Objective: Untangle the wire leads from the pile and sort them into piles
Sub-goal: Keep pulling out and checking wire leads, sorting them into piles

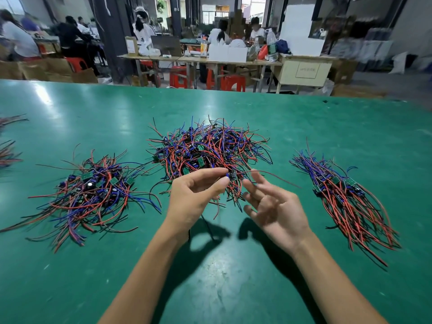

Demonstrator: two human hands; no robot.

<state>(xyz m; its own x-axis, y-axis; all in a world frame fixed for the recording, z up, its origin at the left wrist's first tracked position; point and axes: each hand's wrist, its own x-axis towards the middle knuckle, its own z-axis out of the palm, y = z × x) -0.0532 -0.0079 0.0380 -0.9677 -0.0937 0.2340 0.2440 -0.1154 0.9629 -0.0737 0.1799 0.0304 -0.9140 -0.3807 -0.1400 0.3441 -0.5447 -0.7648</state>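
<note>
The small black-and-blue wire lead module (230, 177) we pinch in our left hand (194, 197) hangs just before the tangled centre pile (210, 146), its red wire running rightward over our spread right-hand fingers (254, 188).

Beyond the glossy green worktable (233, 288), seated people (142, 31) work at long wooden tables (163, 59) among red plastic stools (233, 83), white cardboard boxes (228, 54) and brown cartons (58, 71).

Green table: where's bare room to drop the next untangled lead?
Bare table near the edge, and strips between center tangle and left pile or right pile. Far side also bare. Crowded at the tangle's near edge, where left hand pinches a lead.
</note>
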